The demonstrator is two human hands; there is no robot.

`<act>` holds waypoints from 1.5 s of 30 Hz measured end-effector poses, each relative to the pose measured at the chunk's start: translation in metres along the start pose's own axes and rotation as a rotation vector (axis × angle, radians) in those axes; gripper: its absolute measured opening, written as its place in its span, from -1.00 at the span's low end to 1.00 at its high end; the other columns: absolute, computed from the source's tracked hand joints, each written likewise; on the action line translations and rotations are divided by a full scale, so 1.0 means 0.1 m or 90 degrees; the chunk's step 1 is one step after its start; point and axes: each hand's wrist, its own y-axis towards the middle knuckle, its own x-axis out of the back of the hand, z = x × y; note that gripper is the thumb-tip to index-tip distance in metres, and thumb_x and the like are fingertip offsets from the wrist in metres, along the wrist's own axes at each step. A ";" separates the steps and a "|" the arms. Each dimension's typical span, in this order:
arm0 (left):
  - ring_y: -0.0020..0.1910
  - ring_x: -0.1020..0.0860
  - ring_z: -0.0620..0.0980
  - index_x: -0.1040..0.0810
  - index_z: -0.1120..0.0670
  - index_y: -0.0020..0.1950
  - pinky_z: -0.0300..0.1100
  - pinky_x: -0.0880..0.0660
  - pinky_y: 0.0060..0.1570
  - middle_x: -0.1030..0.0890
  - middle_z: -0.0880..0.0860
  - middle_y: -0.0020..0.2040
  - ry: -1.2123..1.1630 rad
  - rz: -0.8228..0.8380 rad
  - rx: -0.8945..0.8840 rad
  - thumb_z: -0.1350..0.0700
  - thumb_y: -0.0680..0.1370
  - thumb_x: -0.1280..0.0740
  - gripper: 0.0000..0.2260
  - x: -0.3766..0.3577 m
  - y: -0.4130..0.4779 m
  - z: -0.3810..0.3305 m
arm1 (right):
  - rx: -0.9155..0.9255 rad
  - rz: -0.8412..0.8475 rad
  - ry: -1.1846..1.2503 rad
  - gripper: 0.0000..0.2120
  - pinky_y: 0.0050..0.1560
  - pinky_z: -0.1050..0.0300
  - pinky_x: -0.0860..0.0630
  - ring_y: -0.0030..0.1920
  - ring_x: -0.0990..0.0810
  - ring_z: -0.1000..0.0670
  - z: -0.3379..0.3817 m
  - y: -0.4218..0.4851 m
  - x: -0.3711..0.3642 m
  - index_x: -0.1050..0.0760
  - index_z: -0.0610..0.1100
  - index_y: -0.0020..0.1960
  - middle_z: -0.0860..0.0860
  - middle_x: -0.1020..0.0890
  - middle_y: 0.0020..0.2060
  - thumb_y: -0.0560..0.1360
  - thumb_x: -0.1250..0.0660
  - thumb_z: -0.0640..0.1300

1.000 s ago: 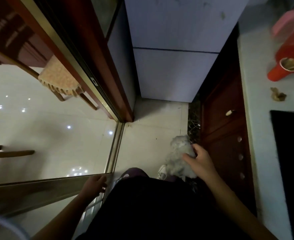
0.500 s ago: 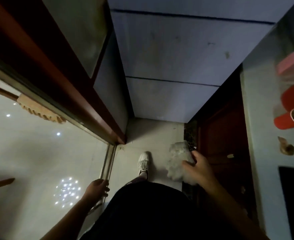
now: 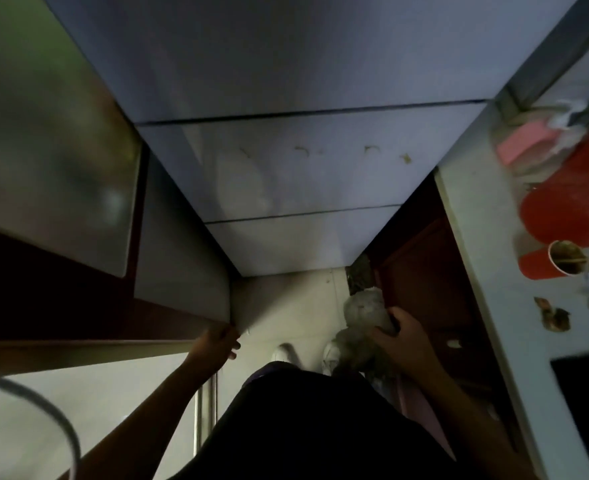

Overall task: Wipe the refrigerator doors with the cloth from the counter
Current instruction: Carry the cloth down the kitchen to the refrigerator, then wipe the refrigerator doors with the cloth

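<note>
Cloth in hand, doors not yet touched.
Right hand (image 3: pixel 403 336) fingers clamped on cloth (image 3: pixel 365 315), left hand (image 3: pixel 216 344) fingers loosely apart; raise the cloth flat onto the stained refrigerator door (image 3: pixel 303 168).

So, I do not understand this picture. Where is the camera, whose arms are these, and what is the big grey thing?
There is no machine here. The camera sits on a person's head and looks down, so you see their own arms and dark clothes. The big grey thing is the fridge, seen from above; thin lines divide its doors, and the middle one has small stains. The right hand holds a crumpled grey cloth, not yet on the fridge. The left hand holds nothing and rests by the door frame. On the right, the counter carries a red cup and a red container.
</note>
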 end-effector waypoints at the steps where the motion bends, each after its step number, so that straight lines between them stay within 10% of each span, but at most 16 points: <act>1: -0.28 -0.60 0.02 -0.59 0.13 -0.08 -0.28 -0.43 -0.40 -0.66 0.15 -0.15 0.012 -0.001 -0.015 0.18 0.67 -0.24 -0.82 0.04 -0.01 -0.06 | 0.014 0.005 -0.002 -0.88 -0.15 0.11 -0.45 -0.14 -0.59 0.04 0.06 0.06 0.02 -0.52 -0.08 -0.03 -0.01 -0.63 -0.17 0.52 -0.47 -0.15; 8: -0.13 -0.69 0.10 -0.60 0.03 -0.08 0.10 -0.62 -0.01 -0.68 0.09 -0.12 0.041 -0.090 -0.177 -0.15 0.48 -0.23 -0.71 0.60 -0.24 -0.59 | 0.189 0.041 -0.028 -0.87 0.02 -0.13 -0.62 -0.06 -0.68 -0.07 0.96 0.30 0.41 -0.59 -0.11 0.02 -0.05 -0.69 -0.11 0.49 -0.49 -0.18; 14: -0.18 -0.64 -0.21 -0.63 -0.19 -0.12 0.07 -0.59 0.03 -0.65 -0.06 -0.15 0.059 -0.204 -0.374 -0.23 0.53 -0.23 -0.76 1.17 -0.77 -1.55 | 0.414 0.043 -0.005 -0.87 -0.13 0.33 -0.52 -0.15 -0.63 0.22 2.17 0.19 1.15 -0.59 -0.01 -0.04 0.20 -0.68 -0.16 0.50 -0.49 -0.19; 21: -0.15 -0.67 -0.09 -0.54 -0.20 0.00 0.02 -0.63 -0.02 -0.66 -0.10 -0.15 0.084 -0.415 -0.576 -0.36 0.45 -0.18 -0.68 1.86 -1.67 -2.93 | 0.686 -0.037 -0.028 -0.89 -0.11 0.16 -0.55 -0.13 -0.67 0.05 3.68 -0.27 2.10 -0.58 -0.01 -0.03 0.05 -0.67 -0.16 0.52 -0.49 -0.16; 40: -0.03 -0.60 -0.13 -0.54 -0.17 0.01 -0.08 -0.52 -0.01 -0.62 -0.09 0.05 0.073 -0.853 -0.836 -0.07 0.64 -0.25 -0.92 3.17 -3.61 -4.65 | 1.038 -0.624 -0.201 -0.89 -0.09 0.06 -0.40 -0.04 -0.54 -0.03 6.38 -1.47 3.68 -0.52 -0.02 0.07 0.07 -0.57 -0.08 0.58 -0.37 -0.02; 45: 0.13 -0.60 0.08 -0.58 0.06 0.28 -0.01 -0.53 0.04 -0.61 0.01 0.22 0.220 -0.993 -0.801 -0.22 0.60 -0.08 -0.51 3.20 -3.53 -4.77 | 1.040 -0.749 -0.258 -0.81 0.09 -0.05 -0.45 0.12 -0.45 -0.11 6.57 -1.17 3.66 -0.56 -0.12 0.11 -0.06 -0.50 0.10 0.53 -0.42 -0.09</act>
